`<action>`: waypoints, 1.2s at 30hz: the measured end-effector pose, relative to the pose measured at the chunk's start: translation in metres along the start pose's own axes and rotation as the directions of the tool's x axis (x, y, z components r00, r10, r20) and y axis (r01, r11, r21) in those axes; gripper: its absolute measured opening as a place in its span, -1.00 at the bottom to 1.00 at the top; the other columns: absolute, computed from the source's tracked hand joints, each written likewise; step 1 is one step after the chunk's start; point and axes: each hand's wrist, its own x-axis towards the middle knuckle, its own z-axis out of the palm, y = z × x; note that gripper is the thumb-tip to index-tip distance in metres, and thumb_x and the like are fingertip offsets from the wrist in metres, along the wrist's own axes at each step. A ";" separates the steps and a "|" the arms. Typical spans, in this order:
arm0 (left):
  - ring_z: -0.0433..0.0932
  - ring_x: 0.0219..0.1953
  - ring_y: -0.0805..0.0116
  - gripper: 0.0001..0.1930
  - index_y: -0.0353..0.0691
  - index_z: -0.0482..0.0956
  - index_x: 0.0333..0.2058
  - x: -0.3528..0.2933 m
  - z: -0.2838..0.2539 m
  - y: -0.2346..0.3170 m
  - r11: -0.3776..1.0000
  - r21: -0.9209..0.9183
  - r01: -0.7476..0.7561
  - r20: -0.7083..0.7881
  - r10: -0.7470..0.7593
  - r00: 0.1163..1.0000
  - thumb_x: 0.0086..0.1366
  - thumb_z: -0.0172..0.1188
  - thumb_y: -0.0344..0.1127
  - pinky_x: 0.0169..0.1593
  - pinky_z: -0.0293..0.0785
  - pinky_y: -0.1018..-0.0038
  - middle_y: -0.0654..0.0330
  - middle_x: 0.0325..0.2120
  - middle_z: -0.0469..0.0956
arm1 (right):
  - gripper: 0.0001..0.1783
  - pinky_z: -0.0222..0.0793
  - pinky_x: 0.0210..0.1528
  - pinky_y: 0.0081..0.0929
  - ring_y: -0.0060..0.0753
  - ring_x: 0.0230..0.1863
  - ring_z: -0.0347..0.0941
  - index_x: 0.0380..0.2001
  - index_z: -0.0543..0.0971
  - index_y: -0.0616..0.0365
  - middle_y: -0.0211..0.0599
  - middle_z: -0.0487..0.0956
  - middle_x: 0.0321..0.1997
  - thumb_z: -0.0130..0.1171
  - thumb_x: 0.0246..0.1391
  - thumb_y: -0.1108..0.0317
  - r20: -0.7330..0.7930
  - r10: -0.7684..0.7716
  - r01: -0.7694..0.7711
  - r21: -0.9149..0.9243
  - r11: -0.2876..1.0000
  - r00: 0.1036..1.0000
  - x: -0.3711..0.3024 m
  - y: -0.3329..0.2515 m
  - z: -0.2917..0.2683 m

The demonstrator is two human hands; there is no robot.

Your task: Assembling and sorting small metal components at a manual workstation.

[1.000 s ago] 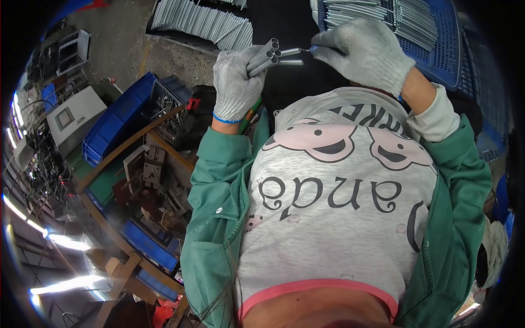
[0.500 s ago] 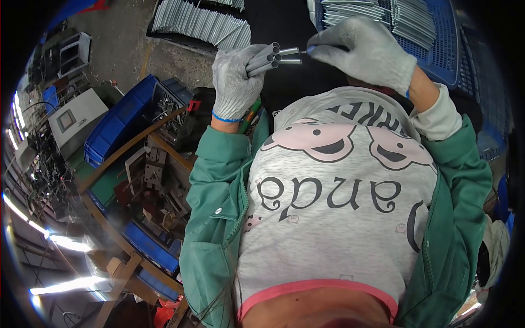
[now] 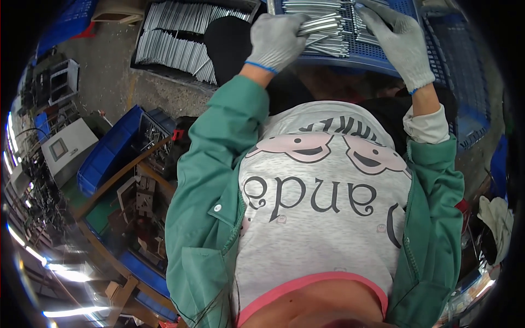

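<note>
L hand (image 3: 278, 39) (gloved) w/ metal tubes (image 3: 324, 23) over blue crate (image 3: 369, 63); R hand (image 3: 403, 45) likewise.

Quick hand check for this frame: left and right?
Left hand: closed, holding several metal tubes.
Right hand: over the blue basket, fingers near the picture's top edge; grip cannot be told.

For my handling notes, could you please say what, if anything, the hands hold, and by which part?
Left hand: round silver metal tubes, gripped near their left ends. Right hand: cannot be told.
</note>
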 end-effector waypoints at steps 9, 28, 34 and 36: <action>0.64 -0.45 0.08 -0.75 0.00 0.69 -0.14 0.009 0.035 0.011 1.000 0.021 -0.012 0.226 0.007 0.974 0.21 0.18 -0.25 -0.38 0.52 0.28 0.19 -0.42 0.70 | -0.63 0.48 -0.15 -0.72 -0.57 -0.24 0.61 -0.04 0.67 0.26 -0.26 0.73 -0.14 0.32 0.18 0.23 -0.042 0.154 -0.143 0.201 0.969 0.987 -0.028 -0.021 -0.022; 0.53 -0.47 0.49 -0.81 -0.26 0.67 -0.19 -0.130 -0.110 -0.089 0.730 -0.568 0.380 0.151 -0.361 0.920 0.23 0.18 -0.54 -0.37 0.46 0.55 0.25 -0.40 0.68 | -0.74 0.43 -0.46 -0.62 -0.46 -0.57 0.54 -0.18 0.75 0.07 -0.29 0.74 -0.39 0.31 0.12 0.20 0.269 -0.513 0.512 0.082 0.855 0.815 -0.043 -0.136 0.046; 0.50 -0.48 0.49 -0.80 -0.26 0.68 -0.24 -0.144 -0.114 -0.093 0.703 -0.574 0.421 0.150 -0.415 0.898 0.22 0.13 -0.57 -0.36 0.44 0.56 0.23 -0.42 0.67 | -0.76 0.40 -0.52 -0.60 -0.43 -0.62 0.51 -0.23 0.77 0.05 -0.35 0.72 -0.44 0.30 0.10 0.19 0.189 -0.638 0.630 0.104 0.769 0.747 -0.046 -0.145 0.056; 0.48 -0.48 0.48 -0.79 -0.26 0.68 -0.23 -0.146 -0.113 -0.094 0.696 -0.560 0.449 0.182 -0.426 0.886 0.19 0.13 -0.58 -0.34 0.44 0.55 0.22 -0.42 0.67 | -0.75 0.41 -0.51 -0.59 -0.42 -0.61 0.52 -0.24 0.77 0.05 -0.35 0.72 -0.45 0.29 0.10 0.18 0.268 -0.550 0.564 0.031 0.825 0.791 -0.047 -0.153 0.057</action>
